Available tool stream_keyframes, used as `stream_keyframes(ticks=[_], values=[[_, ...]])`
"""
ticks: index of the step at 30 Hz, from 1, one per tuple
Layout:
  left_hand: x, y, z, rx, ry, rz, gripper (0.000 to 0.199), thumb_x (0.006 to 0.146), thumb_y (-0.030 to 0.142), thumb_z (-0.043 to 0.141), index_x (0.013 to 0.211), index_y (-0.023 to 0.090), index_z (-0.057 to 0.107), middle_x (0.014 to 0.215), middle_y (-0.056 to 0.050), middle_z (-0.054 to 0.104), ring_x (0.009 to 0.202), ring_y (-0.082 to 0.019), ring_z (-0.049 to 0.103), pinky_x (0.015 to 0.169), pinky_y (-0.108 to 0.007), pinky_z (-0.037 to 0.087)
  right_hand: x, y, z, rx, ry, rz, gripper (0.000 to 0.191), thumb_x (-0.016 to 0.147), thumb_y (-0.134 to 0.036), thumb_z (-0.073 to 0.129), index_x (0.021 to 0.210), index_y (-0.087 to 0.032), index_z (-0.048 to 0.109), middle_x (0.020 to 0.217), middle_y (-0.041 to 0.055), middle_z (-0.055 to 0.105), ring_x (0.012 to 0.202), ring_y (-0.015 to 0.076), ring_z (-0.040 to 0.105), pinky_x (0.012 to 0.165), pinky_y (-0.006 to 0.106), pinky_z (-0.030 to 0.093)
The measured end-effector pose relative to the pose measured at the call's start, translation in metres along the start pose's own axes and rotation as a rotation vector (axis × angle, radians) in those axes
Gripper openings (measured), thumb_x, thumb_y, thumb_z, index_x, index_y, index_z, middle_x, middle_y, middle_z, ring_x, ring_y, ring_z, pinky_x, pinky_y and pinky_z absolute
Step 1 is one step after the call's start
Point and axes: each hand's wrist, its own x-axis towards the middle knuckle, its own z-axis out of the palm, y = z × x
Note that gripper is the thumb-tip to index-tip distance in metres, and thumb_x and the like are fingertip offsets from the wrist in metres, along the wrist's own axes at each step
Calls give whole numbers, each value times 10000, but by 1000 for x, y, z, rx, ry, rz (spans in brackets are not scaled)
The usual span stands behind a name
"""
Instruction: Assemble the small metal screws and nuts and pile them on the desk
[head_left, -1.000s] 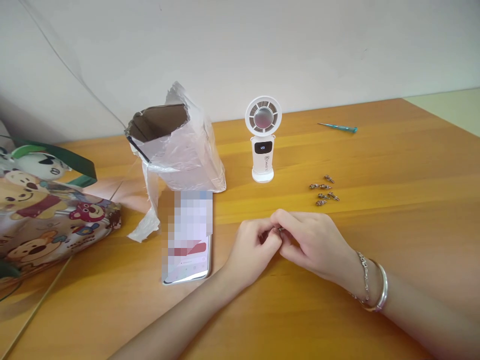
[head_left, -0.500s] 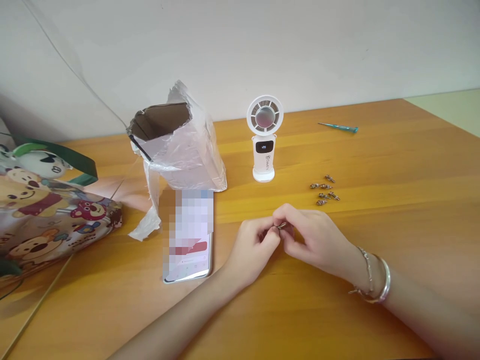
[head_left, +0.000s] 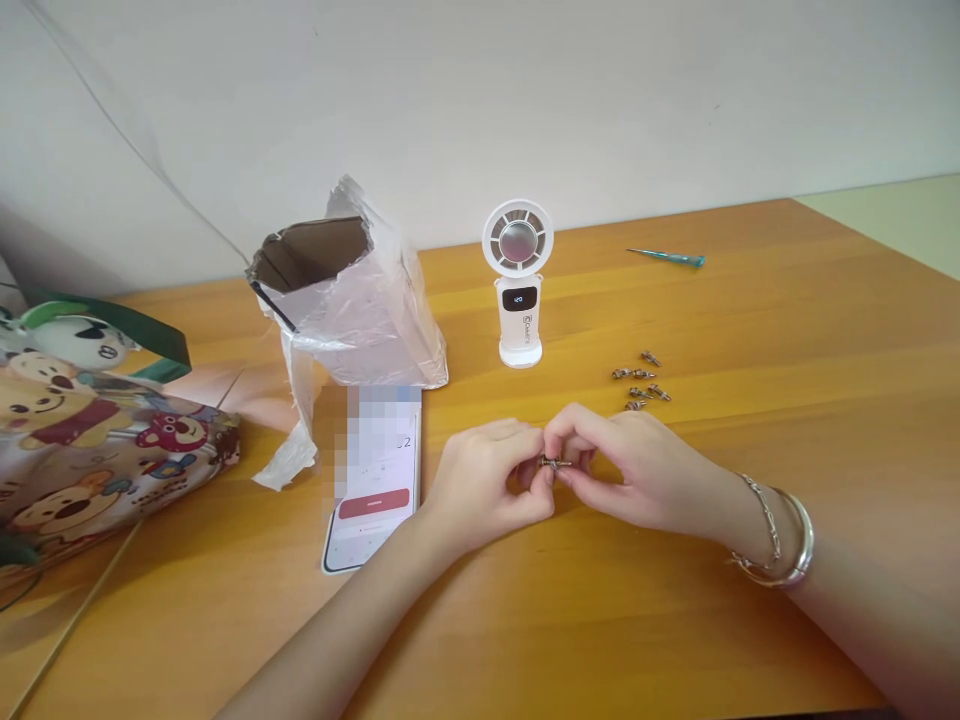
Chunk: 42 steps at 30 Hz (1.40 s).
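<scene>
My left hand [head_left: 487, 478] and my right hand [head_left: 630, 470] meet above the wooden table, and the fingertips of both pinch a small metal fitting [head_left: 555, 463]. Its ends stick out sideways between my fingers, and part of it is hidden by them. A little beyond my right hand lies a loose cluster of several similar small metal fittings [head_left: 637, 381]. The nearest of them sits just past my right fingers, not touching them.
On the orange wooden table [head_left: 750, 460] stand a white handheld fan [head_left: 518, 282] and a plastic-wrapped cardboard box [head_left: 352, 315]. A smartphone [head_left: 373, 480] lies left of my hands, a thin teal screwdriver [head_left: 666, 258] lies far right, and a cartoon-printed bag [head_left: 97, 450] sits far left.
My hands have shifted slightly and turned the small fitting, which now shows more crosswise between my fingertips. The whole view has tilted a little, with the table objects sitting slightly differently in the frame.
</scene>
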Motion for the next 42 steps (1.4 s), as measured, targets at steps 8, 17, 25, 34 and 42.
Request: stream_keyframes(ticks=[8, 17, 25, 34, 42], values=[[-2, -1, 3, -19, -9, 17, 167, 713, 197, 432, 561, 172, 499, 507, 21, 478, 510, -109, 419, 505, -218, 310, -1, -2, 4, -103, 34, -29, 127, 779, -188, 485, 858, -229, 394, 571, -104, 568, 451, 80, 481, 464, 207, 279], [3, 3, -11, 21, -68, -60, 155, 819, 221, 426, 725, 181, 543, 657, 17, 563, 635, -126, 497, 575, -224, 353, 0, 5, 4, -235, 205, -115, 16, 863, -203, 423, 875, -213, 426, 589, -74, 568, 458, 78, 481, 457, 207, 294], [3, 3, -14, 7, -94, -122, 178, 888, 247, 401, 797, 197, 545, 743, 32, 587, 707, -116, 522, 620, -216, 362, 1, 8, 4, -390, 285, -171, 74, 885, -194, 395, 843, -204, 455, 601, -49, 598, 472, 84, 514, 436, 213, 271], [2, 5, -8, 184, -7, -58, 131, 783, 194, 438, 687, 189, 527, 631, 27, 564, 616, -124, 480, 526, -226, 298, 1, 2, 6, -362, 278, -132, 36, 791, -179, 450, 779, -208, 467, 578, -63, 577, 477, 76, 503, 433, 213, 256], [-1, 2, -6, 133, -42, 33, 201, 790, 186, 399, 715, 194, 584, 642, 11, 589, 608, -130, 471, 545, -228, 324, 1, -2, 8, -302, 258, -131, 48, 743, -177, 466, 730, -221, 452, 568, -83, 559, 464, 67, 468, 444, 207, 264]])
